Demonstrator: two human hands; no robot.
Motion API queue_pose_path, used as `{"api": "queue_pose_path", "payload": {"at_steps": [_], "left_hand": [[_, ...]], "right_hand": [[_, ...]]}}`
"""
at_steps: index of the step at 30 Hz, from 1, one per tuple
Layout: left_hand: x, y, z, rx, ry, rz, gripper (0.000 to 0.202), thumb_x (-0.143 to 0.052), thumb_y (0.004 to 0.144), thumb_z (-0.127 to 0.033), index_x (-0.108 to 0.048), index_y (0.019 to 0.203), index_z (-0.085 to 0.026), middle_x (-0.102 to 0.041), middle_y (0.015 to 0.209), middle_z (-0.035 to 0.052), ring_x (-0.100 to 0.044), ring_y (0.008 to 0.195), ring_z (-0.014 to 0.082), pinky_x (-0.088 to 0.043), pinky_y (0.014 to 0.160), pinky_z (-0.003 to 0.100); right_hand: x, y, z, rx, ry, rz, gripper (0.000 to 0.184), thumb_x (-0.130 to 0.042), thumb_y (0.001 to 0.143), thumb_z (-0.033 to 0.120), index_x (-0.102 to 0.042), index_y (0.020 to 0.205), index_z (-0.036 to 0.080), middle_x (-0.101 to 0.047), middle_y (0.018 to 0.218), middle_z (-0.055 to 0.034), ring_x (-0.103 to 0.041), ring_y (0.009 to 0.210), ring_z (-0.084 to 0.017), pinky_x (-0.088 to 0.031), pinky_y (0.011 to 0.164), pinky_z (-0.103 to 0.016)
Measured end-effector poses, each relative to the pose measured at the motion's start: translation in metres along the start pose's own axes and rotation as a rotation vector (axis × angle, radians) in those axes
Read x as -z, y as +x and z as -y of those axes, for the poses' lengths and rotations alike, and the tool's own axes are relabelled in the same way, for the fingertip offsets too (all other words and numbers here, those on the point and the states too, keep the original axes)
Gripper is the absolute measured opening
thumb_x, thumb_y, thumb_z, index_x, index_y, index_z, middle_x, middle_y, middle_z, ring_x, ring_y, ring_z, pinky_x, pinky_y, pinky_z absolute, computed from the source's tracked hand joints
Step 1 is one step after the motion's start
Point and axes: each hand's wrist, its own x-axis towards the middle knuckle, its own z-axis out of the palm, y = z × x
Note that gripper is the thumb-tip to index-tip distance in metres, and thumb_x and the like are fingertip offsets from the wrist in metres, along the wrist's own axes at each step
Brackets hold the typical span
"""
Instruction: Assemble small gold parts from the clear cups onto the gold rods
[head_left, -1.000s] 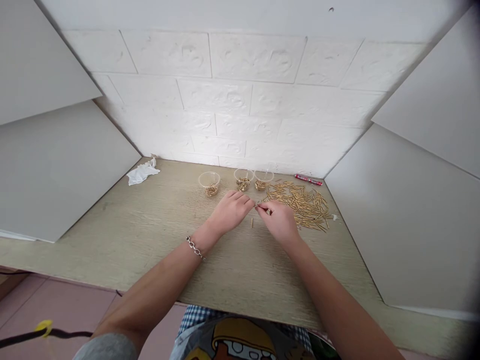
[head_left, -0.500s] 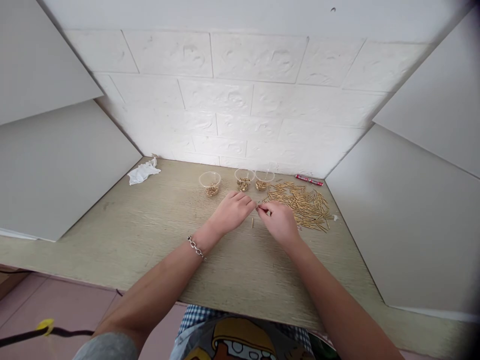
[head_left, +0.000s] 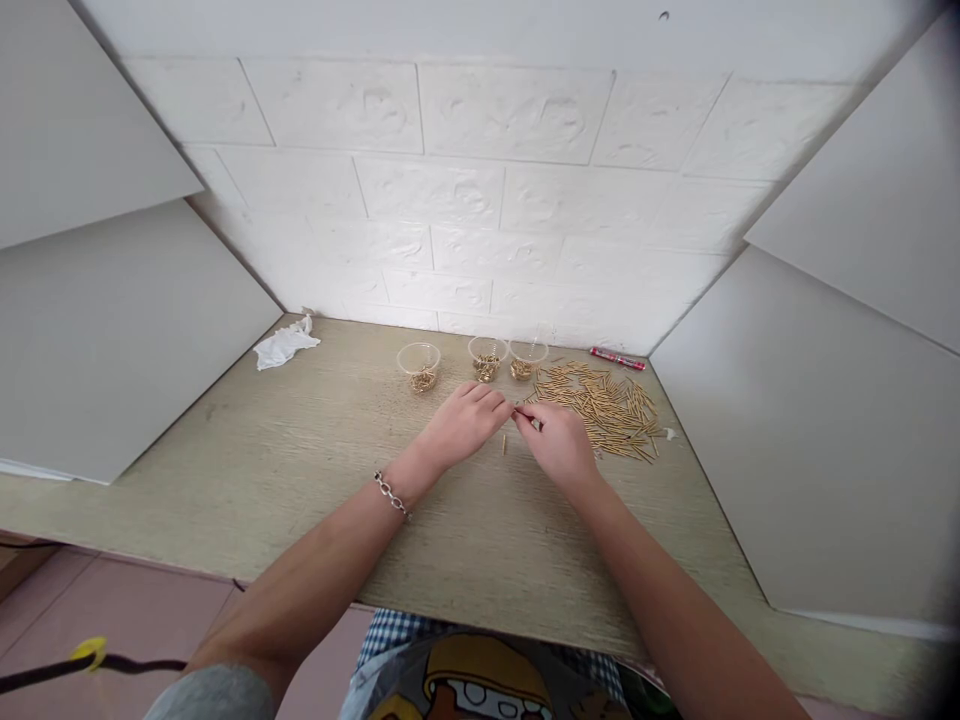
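Note:
Over the middle of the table, my left hand [head_left: 466,422] and my right hand [head_left: 556,438] meet at the fingertips. Both are closed in a pinch around something too small to make out. Just below the fingertips a single thin gold-coloured rod [head_left: 504,444] lies on the wood. A spread pile of similar gold rods [head_left: 604,410] sits beyond and to the right of my right hand. Behind my hands stand two clear cups of small gold pieces, a middle cup [head_left: 487,350] and a right cup [head_left: 529,350]. Another clear cup [head_left: 418,358] with fine gold bits is farther left.
A red marker-like tube [head_left: 617,358] lies at the back right. Crumpled white tissue [head_left: 286,343] rests at the back left. White panels stand on the left [head_left: 127,340] and right [head_left: 810,440], with a white brick-pattern wall [head_left: 465,190] behind the wooden table [head_left: 315,440].
Almost nothing differs. Both hands stay together at the fingertips, with only a very slight shift of the view.

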Motion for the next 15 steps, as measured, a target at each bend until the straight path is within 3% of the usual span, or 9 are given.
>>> {"api": "queue_pose_path", "payload": {"at_steps": [8,15], "left_hand": [[-0.0012,-0.001,0.0007,0.008,-0.072,-0.016,0.021,-0.039,0.087,-0.02,-0.055,0.097,-0.013,-0.059,0.088,0.0069,-0.05,0.085,0.0178,-0.039,0.079,0.031],[-0.0074,0.0026,0.0042,0.161,-0.467,-0.166,0.021,-0.04,0.087,-0.023,-0.059,0.094,-0.015,-0.063,0.087,0.0048,-0.056,0.081,0.0126,-0.044,0.075,0.026]], "right_hand": [[-0.001,-0.0004,0.0007,-0.007,0.035,-0.022,0.019,-0.047,0.079,0.025,-0.065,0.074,0.019,-0.063,0.072,-0.0039,-0.054,0.067,-0.016,-0.036,0.062,-0.026],[0.0001,-0.0009,0.0018,0.012,0.101,-0.04,0.017,-0.048,0.077,0.024,-0.063,0.076,0.019,-0.061,0.073,-0.0023,-0.051,0.061,-0.013,-0.034,0.058,-0.025]]}}
